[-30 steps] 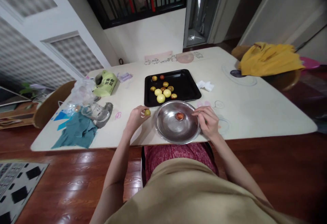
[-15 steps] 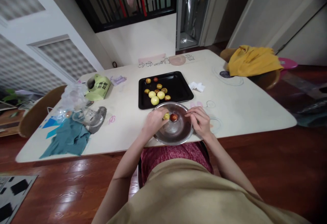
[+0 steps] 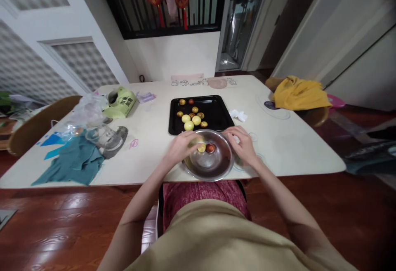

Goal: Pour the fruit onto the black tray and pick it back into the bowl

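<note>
Reaching over the left rim of a metal bowl (image 3: 208, 164), the left hand (image 3: 180, 145) has its fingers bent down beside a yellow fruit (image 3: 201, 147) inside — whether they grip it or only touch it, I cannot tell. A dark red fruit (image 3: 210, 148) sits in the bowl, just right of the yellow one. At the right rim is the right hand (image 3: 243, 145), fingers bent; whether it pinches the metal is unclear. Just beyond the bowl lies a black tray (image 3: 218, 110) with three large pale yellow fruits (image 3: 196, 120) and several smaller, browner fruits (image 3: 194, 109) on it. A crumpled white tissue (image 3: 239, 115) lies near the tray's right side — all on a white table (image 3: 287, 143).
</note>
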Demonstrator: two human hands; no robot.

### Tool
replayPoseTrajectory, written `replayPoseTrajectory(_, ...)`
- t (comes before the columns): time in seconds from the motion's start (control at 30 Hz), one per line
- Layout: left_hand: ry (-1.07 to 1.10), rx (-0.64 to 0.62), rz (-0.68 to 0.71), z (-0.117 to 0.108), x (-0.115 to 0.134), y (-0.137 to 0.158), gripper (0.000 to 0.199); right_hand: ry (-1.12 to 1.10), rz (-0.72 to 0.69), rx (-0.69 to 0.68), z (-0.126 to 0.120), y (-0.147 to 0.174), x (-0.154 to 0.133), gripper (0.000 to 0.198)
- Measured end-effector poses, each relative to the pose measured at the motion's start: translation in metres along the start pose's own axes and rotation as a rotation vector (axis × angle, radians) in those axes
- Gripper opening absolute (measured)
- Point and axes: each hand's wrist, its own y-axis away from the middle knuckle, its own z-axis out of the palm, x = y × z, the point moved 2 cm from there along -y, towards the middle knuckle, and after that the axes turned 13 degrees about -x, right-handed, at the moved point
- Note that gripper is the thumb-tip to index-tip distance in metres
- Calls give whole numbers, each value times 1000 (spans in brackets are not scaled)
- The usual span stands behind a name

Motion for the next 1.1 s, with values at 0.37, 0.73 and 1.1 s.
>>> replayPoseTrajectory(0.37, 190, 400, 242, 10, -14, 19, 21, 354, 170, -527, 78, -192, 86, 34)
replayPoseTrajectory(0.73, -100, 461, 320, 11, -20, 19, 22, 361, 297, -576, 138, -255, 108, 21)
replayPoseTrajectory(1.1, -158, 457, 331, 13, -20, 18, 23, 191, 145, -496, 90, -212, 74, 30)
